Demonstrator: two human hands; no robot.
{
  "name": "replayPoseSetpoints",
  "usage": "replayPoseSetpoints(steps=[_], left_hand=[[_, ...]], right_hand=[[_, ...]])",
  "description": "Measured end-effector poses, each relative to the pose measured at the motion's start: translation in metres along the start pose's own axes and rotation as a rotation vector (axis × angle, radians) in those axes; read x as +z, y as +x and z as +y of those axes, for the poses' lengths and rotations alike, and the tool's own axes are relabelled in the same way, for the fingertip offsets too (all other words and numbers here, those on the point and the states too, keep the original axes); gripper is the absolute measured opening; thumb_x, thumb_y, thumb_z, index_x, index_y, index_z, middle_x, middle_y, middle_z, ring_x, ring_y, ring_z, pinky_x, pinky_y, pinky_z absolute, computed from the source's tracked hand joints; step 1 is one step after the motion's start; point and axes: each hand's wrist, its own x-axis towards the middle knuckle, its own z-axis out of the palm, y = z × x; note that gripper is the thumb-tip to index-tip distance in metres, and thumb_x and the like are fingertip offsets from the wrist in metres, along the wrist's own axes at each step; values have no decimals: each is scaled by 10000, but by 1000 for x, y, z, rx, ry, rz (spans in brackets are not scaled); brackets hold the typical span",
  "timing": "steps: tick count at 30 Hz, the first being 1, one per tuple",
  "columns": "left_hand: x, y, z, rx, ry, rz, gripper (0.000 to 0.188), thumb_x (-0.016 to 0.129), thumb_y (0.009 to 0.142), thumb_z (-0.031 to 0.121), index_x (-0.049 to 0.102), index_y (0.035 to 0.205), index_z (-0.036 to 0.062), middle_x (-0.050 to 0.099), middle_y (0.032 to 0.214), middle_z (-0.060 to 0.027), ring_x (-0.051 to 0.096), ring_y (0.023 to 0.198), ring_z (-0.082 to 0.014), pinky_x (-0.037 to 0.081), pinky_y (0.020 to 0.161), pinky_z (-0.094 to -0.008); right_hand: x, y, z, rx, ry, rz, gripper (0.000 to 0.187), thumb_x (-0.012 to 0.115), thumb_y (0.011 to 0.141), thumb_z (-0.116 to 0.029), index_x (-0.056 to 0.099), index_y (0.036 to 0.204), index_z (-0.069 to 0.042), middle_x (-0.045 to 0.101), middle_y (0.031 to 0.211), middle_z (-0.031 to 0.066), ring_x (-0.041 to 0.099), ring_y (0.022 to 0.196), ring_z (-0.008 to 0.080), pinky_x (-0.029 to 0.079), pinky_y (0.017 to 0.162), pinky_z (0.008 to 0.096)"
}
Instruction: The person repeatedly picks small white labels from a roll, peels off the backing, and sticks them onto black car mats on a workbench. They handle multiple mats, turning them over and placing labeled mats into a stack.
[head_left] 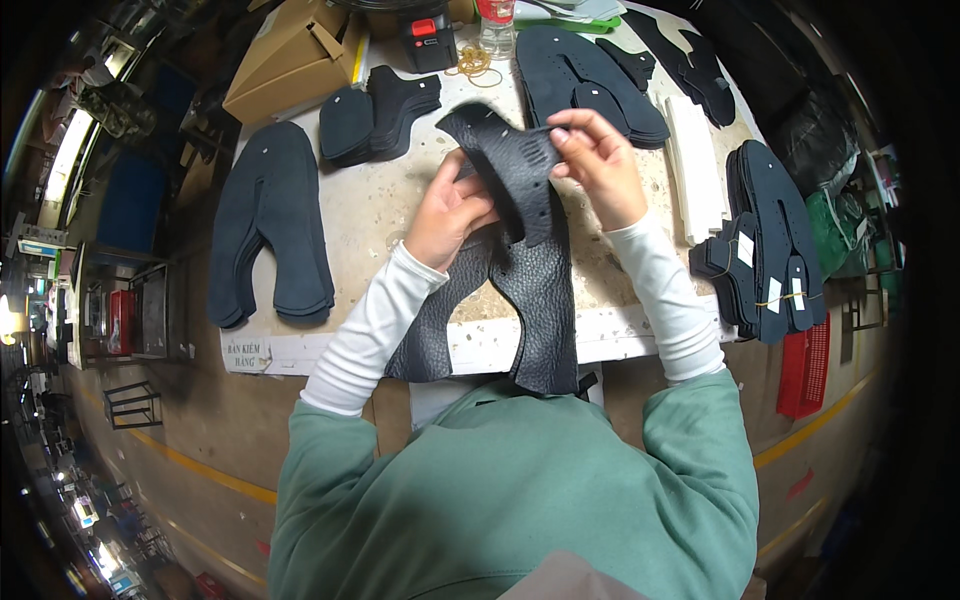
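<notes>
Above the middle of the table I hold up a curved black leather piece [517, 178] with a pebbled grain, small holes and short slits. My left hand [442, 222] grips it from the left, its fingers partly hidden behind the leather. At its upper right corner, my right hand [603, 175] pinches the edge between thumb and fingers. Below lies a black pebbled leather shoe-upper piece [547, 335] shaped like an upside-down U, its two legs reaching over the table's front edge. Its top is covered by the held piece, and whether the two are joined I cannot tell.
Stacks of dark U-shaped pieces stand at the left [268, 215], back [560, 70] and right [775, 215]. Smaller dark cut pieces [395, 112] lie behind, near a cardboard box [290, 62], rubber bands [474, 66] and a bottle [496, 30]. White strips [693, 170] lie right.
</notes>
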Motion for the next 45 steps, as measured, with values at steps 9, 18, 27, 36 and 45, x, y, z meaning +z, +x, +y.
replayPoseSetpoints(steps=[9,18,27,36,45], left_hand=[[1,-2,-9,-10,45,106,522,545,947,31,314,1410,98,636,1112,-68,618,941,-88,516,749,-231],[-11,7,-10,84,13,205,441,535,948,20,371,1350,100,634,1138,-106,654,976,-174,561,787,-285],[-39,15,-13,172,97,497,275,553,911,43,513,1182,70,604,1006,-66,610,878,-141,518,748,-266],[-34,11,-16,141,194,441,135,559,923,87,595,1052,82,622,973,-21,585,849,-91,473,737,-230],[-31,10,-15,224,223,420,112,556,896,32,628,980,50,652,925,-18,600,793,-76,487,699,-213]], right_hand=[[16,-4,20,-48,-137,45,172,603,936,-62,598,1106,-37,590,863,-31,544,760,16,545,645,202],[24,40,-14,-124,-810,-362,211,725,852,-131,688,997,18,695,889,38,619,837,70,499,721,239],[61,162,-5,-79,-699,-236,202,704,868,-200,728,986,-39,693,818,41,656,772,101,542,666,259],[89,215,77,132,-476,-227,169,660,895,-89,689,1032,6,681,931,39,663,826,147,614,713,317],[83,226,46,-308,-1552,-580,587,791,683,-457,696,1108,-64,680,1079,194,661,990,338,520,874,381]])
